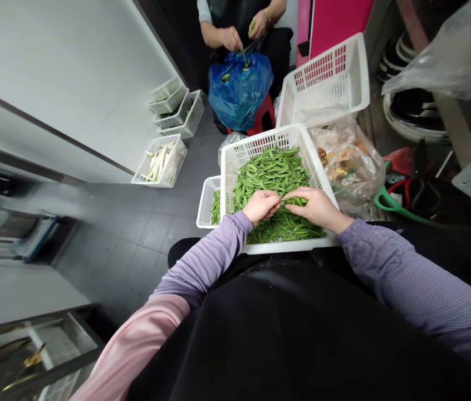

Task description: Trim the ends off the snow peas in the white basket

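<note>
My left hand (260,206) and my right hand (314,208) meet over a white plastic basket (260,146) resting in my lap. The basket holds a heap of green pea pods (271,172). Between my fingertips, a small bunch of pea pods (294,201) is pinched just above the pile. My left fingers reach the end of it, while my right fingers wrap its other side. Both purple striped sleeves run back toward me. A smaller white basket (207,203) with green pods sits partly hidden behind the left side of the main one.
Ahead, a seated person's hands (239,39) work over a blue plastic bag (239,89). A white basket of pale stalks (160,161) stands on the grey tiled floor. A larger white basket (325,81) and a clear plastic bag (348,161) lie beyond my basket.
</note>
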`<state>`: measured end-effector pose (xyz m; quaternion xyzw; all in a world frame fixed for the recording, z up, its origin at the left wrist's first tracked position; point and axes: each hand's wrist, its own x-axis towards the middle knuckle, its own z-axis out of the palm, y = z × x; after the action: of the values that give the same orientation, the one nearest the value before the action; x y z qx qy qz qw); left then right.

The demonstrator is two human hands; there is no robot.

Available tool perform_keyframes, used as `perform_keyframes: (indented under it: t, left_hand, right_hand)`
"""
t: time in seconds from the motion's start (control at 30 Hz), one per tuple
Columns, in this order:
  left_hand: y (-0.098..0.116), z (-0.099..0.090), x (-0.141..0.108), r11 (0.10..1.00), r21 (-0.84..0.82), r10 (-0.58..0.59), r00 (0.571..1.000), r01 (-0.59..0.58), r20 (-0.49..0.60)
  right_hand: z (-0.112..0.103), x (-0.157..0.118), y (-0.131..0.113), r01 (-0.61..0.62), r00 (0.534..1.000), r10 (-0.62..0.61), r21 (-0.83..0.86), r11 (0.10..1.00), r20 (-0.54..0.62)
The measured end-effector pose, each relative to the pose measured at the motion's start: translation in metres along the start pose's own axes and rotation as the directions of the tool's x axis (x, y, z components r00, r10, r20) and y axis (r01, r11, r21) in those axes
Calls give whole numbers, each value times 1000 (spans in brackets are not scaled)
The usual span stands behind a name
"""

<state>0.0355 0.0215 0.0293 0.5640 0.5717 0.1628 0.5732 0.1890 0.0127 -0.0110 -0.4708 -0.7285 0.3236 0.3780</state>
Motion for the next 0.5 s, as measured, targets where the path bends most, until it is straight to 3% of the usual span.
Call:
perform_keyframes:
  t: [0.1, 0.23, 0.3, 0.37, 0.43, 0.5]
  left_hand:
    - [-25, 2, 6, 992, 25, -125, 992, 125, -34]
    - [-63, -5, 7, 883, 387, -259, 963, 267, -74]
    - [-69, -11, 3, 851, 437, -307, 951, 289, -31]
    - [-60, -16, -3, 928, 313, -232, 971, 204, 53]
    - [-42, -16, -7, 987, 157, -66, 989, 45, 129]
    - [-22, -14, -9, 986, 155, 37, 985, -64, 169]
  right_hand:
    - [-3, 1, -7, -106, 993, 114, 168, 980, -43]
    - [-14, 4, -7, -304, 935, 349, 352, 885, -70]
    - [-17, 6, -5, -348, 913, 407, 481, 805, -19]
    - [-18, 7, -5, -376, 903, 428, 573, 728, 47]
    - [-15, 7, -6, -396, 895, 435, 618, 679, 96]
    - [-10, 7, -7, -413, 892, 430, 637, 651, 138]
